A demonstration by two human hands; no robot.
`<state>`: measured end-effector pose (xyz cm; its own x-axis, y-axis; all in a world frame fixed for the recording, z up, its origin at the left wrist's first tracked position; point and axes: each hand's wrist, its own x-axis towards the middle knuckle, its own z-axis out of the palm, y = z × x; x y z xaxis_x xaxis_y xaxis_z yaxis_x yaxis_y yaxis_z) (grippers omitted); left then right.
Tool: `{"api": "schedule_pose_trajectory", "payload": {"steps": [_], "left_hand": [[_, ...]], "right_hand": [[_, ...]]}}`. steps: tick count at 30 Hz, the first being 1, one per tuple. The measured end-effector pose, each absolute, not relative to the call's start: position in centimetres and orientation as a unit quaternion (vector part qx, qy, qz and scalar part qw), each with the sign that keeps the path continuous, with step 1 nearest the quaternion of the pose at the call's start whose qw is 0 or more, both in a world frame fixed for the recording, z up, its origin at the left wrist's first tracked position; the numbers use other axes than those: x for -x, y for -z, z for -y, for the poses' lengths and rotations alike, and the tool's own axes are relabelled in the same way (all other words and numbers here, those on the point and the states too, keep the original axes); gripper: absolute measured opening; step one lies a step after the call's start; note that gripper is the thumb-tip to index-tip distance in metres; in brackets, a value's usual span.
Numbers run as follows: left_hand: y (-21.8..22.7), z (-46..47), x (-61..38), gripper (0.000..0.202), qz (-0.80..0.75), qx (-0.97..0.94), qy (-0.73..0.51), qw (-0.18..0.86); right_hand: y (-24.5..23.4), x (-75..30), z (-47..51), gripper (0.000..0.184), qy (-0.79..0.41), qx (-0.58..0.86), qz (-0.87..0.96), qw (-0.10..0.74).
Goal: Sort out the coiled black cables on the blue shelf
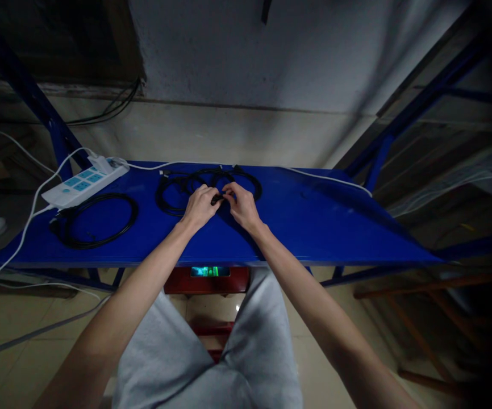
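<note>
2 hands [222, 205] pinch thin black cable [178, 190], looped coils, blue bench [314, 227].

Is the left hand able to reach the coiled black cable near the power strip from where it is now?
Probably yes. The left hand pinches another black cable together with the right hand. The coiled cable lies on the same blue table to its left, with bare table between them. It must first let go.

A blue metal bench [314, 227] stands against a grey plastered wall [271, 57], far beyond the fingers. Blue steel frame legs [37, 108] rise at both sides. Below lies a pale tiled floor [11, 318] with a red stool [212, 281]. The light is dim, and the corners fall into shadow.
</note>
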<state>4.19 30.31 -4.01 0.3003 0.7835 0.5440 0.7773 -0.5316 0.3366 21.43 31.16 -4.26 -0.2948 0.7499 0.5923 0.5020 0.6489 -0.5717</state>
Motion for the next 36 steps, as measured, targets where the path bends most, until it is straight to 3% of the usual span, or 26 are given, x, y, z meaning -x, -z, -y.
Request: {"api": "schedule_pose_trajectory", "payload": {"steps": [5,21,29,36], "left_hand": [[4.0,-30.4,-4.2,0.003,-0.485,-0.803,-0.348,0.008],[3.8,-30.1,-4.4,0.003,-0.498,-0.801,-0.333,0.005],[3.9,-30.1,-4.4,0.003,-0.493,-0.802,-0.337,0.015],[3.8,-30.1,-4.3,0.015,-0.461,-0.809,-0.365,0.018]], "right_hand": [[4.0,-21.5,-30.9,0.025,-0.157,0.371,0.800,0.444],[3.7,-21.2,-30.5,0.023,-0.203,0.348,0.777,0.483],[4.2,-21.1,-31.3,0.032,-0.298,0.330,0.727,0.523],[4.3,-21.1,-31.5,0.027,-0.334,0.319,0.690,0.557]]}}
